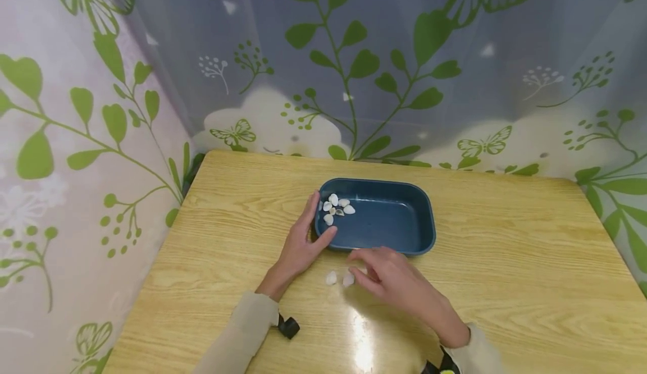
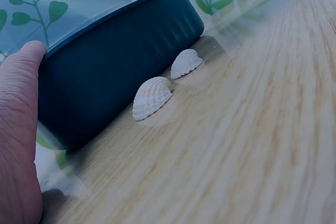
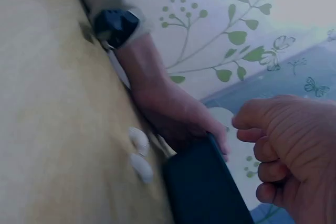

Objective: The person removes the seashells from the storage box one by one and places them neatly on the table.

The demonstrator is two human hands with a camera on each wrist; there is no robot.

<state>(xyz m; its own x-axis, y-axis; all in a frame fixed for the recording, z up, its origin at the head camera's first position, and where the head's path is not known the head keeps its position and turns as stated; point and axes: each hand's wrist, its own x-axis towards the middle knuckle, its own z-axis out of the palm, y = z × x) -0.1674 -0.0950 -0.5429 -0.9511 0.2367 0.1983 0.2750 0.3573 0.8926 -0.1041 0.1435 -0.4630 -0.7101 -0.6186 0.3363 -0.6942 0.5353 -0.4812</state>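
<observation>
My left hand (image 1: 298, 245) holds the left end of a dark blue plastic basin (image 1: 384, 250), its thumb at the near rim and its fingers along the outer left side. Several small white seashells (image 1: 333, 200) lie inside against that end. On the table before the basin are two ribbed shells, one on the left (image 1: 331, 278) and one on the right (image 1: 349, 278). Above them hovers my right hand (image 1: 399, 278), fingers loosely bent, thumb and forefinger apart with nothing between them. In the right wrist view this hand (image 3: 299, 156) is raised beside the basin's rim.
A light wood-grain table (image 1: 505, 250) carries everything. Behind it and at the left hangs a curtain (image 1: 379, 99) printed with green leaves and butterflies. Black wrist devices (image 1: 289, 327) are strapped near both sleeve cuffs.
</observation>
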